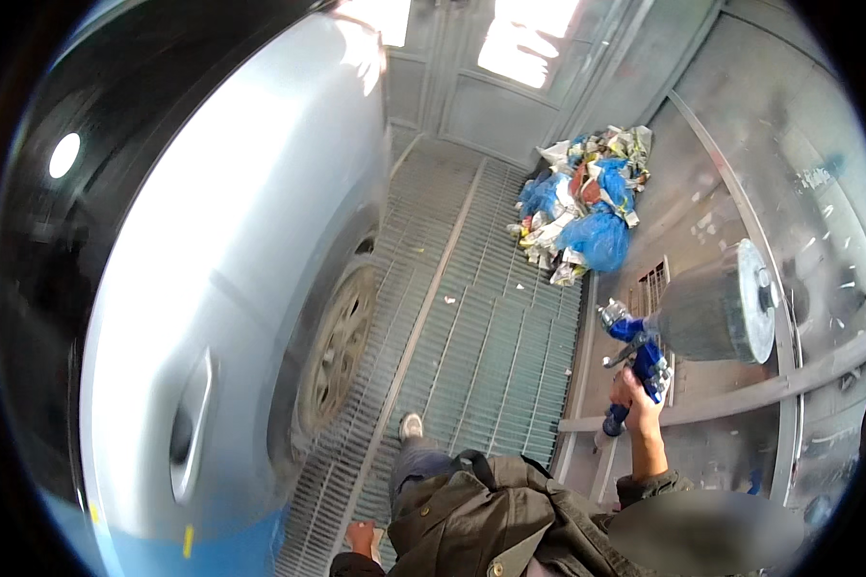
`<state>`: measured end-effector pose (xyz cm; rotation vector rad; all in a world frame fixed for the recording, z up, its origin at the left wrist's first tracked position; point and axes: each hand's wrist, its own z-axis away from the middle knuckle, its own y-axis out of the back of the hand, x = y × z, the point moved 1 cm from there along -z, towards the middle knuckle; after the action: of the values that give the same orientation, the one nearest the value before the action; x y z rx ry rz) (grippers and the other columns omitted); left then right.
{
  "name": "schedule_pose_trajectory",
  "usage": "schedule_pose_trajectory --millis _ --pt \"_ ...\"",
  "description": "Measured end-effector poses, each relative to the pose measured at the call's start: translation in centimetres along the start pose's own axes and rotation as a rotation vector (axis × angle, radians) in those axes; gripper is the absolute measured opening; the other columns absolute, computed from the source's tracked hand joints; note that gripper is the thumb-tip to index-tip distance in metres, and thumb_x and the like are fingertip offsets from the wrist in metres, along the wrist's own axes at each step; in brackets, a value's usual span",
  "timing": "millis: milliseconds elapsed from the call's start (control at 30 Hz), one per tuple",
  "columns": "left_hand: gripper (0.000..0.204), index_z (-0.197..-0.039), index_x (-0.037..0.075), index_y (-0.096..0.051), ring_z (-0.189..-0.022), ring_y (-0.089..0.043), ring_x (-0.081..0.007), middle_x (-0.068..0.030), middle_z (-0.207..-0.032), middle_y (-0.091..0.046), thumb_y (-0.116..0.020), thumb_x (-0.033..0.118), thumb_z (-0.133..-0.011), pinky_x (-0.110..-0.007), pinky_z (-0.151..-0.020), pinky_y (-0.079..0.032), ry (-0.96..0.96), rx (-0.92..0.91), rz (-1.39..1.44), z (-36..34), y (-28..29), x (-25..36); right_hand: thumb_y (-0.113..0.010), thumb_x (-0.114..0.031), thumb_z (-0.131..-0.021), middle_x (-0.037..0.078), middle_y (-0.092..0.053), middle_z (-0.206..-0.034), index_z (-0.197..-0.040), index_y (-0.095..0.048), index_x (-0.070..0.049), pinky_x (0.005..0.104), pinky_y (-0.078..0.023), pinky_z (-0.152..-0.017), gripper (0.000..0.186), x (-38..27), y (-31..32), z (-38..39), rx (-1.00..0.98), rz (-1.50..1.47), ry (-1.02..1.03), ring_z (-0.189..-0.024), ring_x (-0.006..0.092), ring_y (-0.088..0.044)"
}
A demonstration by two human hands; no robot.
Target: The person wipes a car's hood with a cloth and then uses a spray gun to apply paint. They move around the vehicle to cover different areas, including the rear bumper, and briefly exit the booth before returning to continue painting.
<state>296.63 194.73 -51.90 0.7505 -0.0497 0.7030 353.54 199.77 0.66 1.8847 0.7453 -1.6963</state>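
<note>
My right hand [637,398] is wrapped round the grip of a blue spray gun [650,363], raised on the right. A large grey paint cup [707,310] with a round lid is fixed to the gun and lies tilted sideways. The silver nozzle end points up and left, toward the car side, with a wide gap between. Low in the view, my left hand [360,537] is closed beside my jacket; a pale edge shows next to it, too small to name. To the left stands a silver car [231,192] with a door handle [198,428] and a wheel [339,346].
Metal grating [471,317] covers the floor between car and wall. A heap of crumpled paper and blue plastic [597,240] lies against the right wall [789,163]. Grey doors [500,111] with bright windows close off the far end. Yellow tape [189,541] sticks to the car's lower part.
</note>
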Motion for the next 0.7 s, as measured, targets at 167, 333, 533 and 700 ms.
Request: schedule_pose_trajectory --millis 167,333,533,700 --pt "0.033 -0.095 0.002 -0.070 -0.080 -0.063 -0.0350 -0.0174 -0.086 -0.068 -0.071 0.032 -0.082 -0.045 -0.076 -0.048 -0.292 0.099 0.035 -1.7 11.4 32.0 -0.066 -0.015 -0.088 -0.001 -0.038 -0.052 -0.070 -0.045 -0.005 0.0257 -0.029 -0.041 0.029 1.4 1.8 -9.6 0.126 -0.002 -0.065 -0.042 0.0090 -0.034" --pt "0.036 -0.097 -0.002 -0.069 -0.085 -0.064 -0.0208 -0.0118 -0.090 -0.070 -0.073 0.032 -0.084 -0.035 -0.079 -0.049 -0.596 0.020 0.325 -6.2 11.9 58.6 -0.071 -0.016 -0.086 -0.002 -0.050 -0.059 -0.080 -0.057 -0.001 0.0219 -0.036 -0.044 0.022 6.3 2.3 -22.3 0.234 0.021 -0.156 -0.047 0.0061 -0.045" --pt "0.033 -0.113 0.002 -0.063 -0.087 -0.063 -0.0149 -0.0046 -0.098 -0.066 -0.068 0.027 -0.091 -0.031 -0.075 -0.051 -0.504 -0.270 0.776 -8.7 11.0 87.9 -0.073 -0.015 -0.085 -0.002 -0.053 -0.063 -0.090 -0.061 0.000 0.0226 -0.037 -0.046 0.019 10.9 2.9 -42.7 0.191 0.122 -0.191 -0.051 0.0065 -0.047" --pt "0.034 -0.120 0.005 -0.057 -0.091 -0.064 -0.0199 -0.0066 -0.104 -0.064 -0.069 0.015 -0.090 -0.038 -0.077 -0.055 -0.284 -0.630 1.234 -8.2 11.5 105.5 -0.073 -0.017 -0.086 -0.004 -0.048 -0.059 -0.076 -0.055 -0.005 0.0234 -0.036 -0.045 0.024 10.3 0.8 -60.9 0.132 0.179 -0.211 -0.049 0.0060 -0.045"
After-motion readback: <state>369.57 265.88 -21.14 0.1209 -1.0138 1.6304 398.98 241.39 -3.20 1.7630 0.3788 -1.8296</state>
